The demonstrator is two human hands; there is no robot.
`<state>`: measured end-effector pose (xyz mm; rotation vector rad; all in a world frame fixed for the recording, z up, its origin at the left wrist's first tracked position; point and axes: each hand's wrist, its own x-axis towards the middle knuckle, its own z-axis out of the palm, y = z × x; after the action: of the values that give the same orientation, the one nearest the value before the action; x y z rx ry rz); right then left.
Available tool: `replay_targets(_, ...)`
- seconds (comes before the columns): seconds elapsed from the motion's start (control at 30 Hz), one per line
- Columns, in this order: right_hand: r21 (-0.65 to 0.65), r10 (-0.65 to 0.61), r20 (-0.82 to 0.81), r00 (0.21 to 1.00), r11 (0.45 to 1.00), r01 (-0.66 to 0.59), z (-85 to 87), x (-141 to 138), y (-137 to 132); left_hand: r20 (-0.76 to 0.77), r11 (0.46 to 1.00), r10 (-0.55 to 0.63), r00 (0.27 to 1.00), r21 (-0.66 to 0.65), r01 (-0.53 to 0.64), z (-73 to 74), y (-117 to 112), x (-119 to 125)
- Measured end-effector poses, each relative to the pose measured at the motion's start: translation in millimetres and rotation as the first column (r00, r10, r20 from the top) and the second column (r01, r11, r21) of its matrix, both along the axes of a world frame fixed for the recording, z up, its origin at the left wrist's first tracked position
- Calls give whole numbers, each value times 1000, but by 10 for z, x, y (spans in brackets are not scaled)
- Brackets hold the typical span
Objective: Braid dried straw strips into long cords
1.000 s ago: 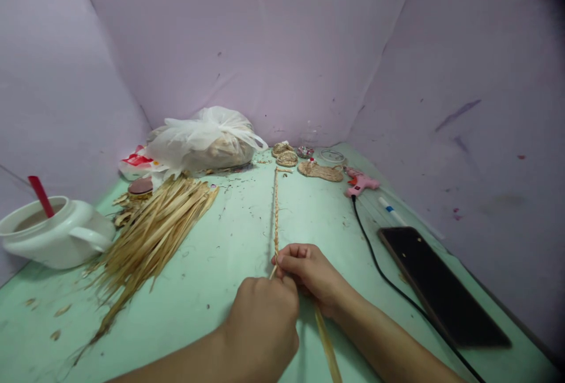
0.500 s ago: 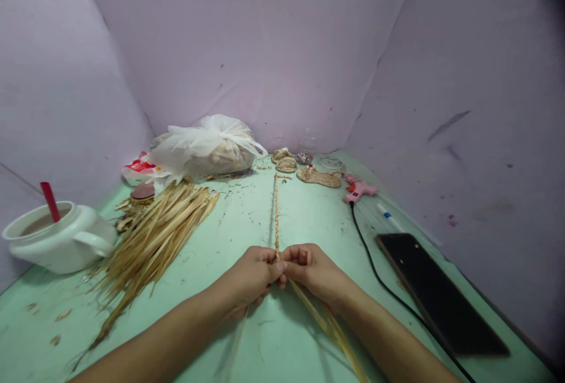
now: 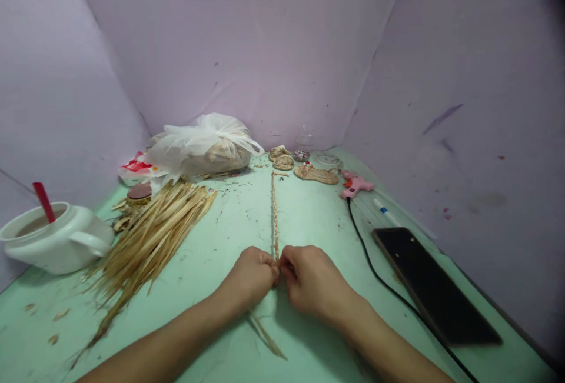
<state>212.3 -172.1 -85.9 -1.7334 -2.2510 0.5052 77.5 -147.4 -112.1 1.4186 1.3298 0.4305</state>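
A thin braid of dried straw-like strips (image 3: 275, 212) runs straight away from me down the middle of the pale green table. At its near end my left hand (image 3: 253, 271) is closed, pinching the braid. My right hand (image 3: 311, 277) is closed too, its thumb and fingertips pressed against the same end, touching or nearly touching the left fingers. A loose strip (image 3: 267, 336) trails toward me from under the left hand. Whatever other strands lie inside the fingers is hidden.
At left are a bundle of dried strips (image 3: 163, 230) and a white pot (image 3: 57, 242) with a red stick. A plastic bag (image 3: 203, 147) sits behind. Woven pieces (image 3: 315, 174), a pink glue gun (image 3: 356, 184) with its black cord, a pen (image 3: 385, 211) and a phone (image 3: 435, 283) are right.
My right hand has turned knuckles-up over the braid's end. The long strips that hung below it no longer show there; one loose strip now lies beneath my left hand. The view shifted slightly.
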Motion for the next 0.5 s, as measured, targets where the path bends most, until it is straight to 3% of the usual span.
replay_targets(0.23,25,-68,163,984,998,65,118,-55,-137,80,994,87,993,-77,-81,159,-74,57)
replay_targets(0.37,-15,18,167,986,1000,-16,129,-97,-232,137,976,160,978,-169,-136,263,-104,77)
replay_targets(0.5,-48,102,168,981,994,-96,102,-157,-298,194,961,179,965,-243,-129,260,-110,58)
